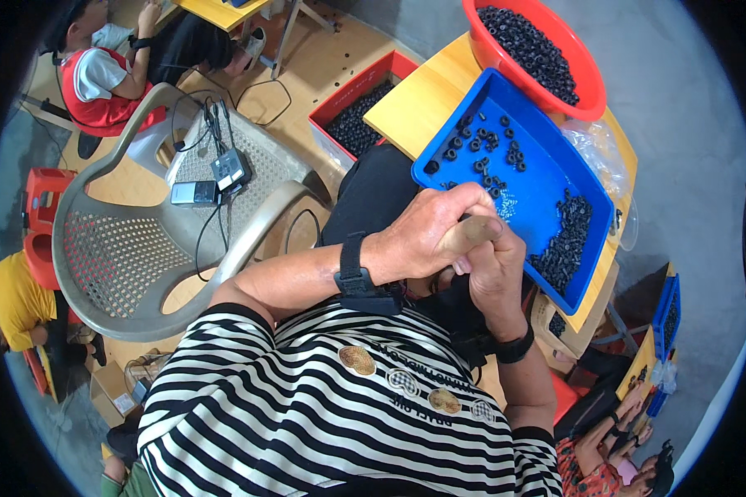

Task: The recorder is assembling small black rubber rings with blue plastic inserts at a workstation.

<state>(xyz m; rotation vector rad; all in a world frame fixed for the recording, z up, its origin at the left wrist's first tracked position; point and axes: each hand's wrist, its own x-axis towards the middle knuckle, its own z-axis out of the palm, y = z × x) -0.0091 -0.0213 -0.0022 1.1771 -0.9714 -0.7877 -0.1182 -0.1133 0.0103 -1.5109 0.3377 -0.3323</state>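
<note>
- The left hand (414,230), a black strap with a dark module (369,296) at its wrist, is curled, fingers bent in, against the right hand in front of the chest.
- The right hand (497,269), a black band (515,348) around its wrist, is likewise curled, its thumb laid toward the left hand; whether either hand grips a small part cannot be told, as the fingers cover the space between.
- Just beyond the hands lies a blue plastic tray (547,161), in which small black ring-shaped parts (477,143) are scattered at the far left, and a heap of small black pieces (565,240) sits at the right.
- The tray rests on a yellow wooden table (419,95), beside a round red plastic basin (595,91) filled with black rings (529,51).
- A crumpled clear plastic bag (598,156) lies near the basin and tray.
- Left of the table stands a red-and-white box (323,142) containing more black parts (360,123).
- A grey plastic armchair (79,207) holds two small devices (230,170) and dark cables.
</note>
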